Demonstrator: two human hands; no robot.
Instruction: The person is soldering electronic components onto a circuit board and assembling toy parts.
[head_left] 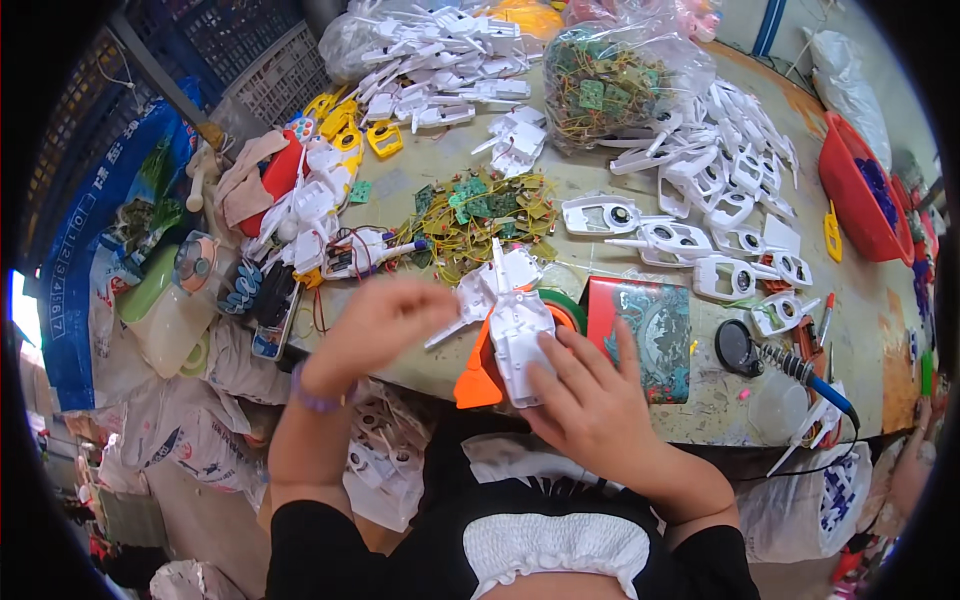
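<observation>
A white plastic shell half (520,340) with a narrow antenna-like tip lies with its moulded inner side up, over an orange plastic piece (480,372). My right hand (595,400) grips the shell's lower right edge, its fingers along the side. My left hand (385,325) is in the air to the left of the shell, smeared by motion, so its fingers cannot be made out. Just beyond the shell lies another white shell part (475,300). A heap of green circuit boards with yellow wires (485,215) spreads over the table behind them.
White shells pile at the back (440,65) and right (740,150). A clear bag of circuit boards (605,90) stands between them. A red patterned box (650,335) adjoins my right hand. Farther right are a blue-handled soldering iron (825,390) and red basin (850,185).
</observation>
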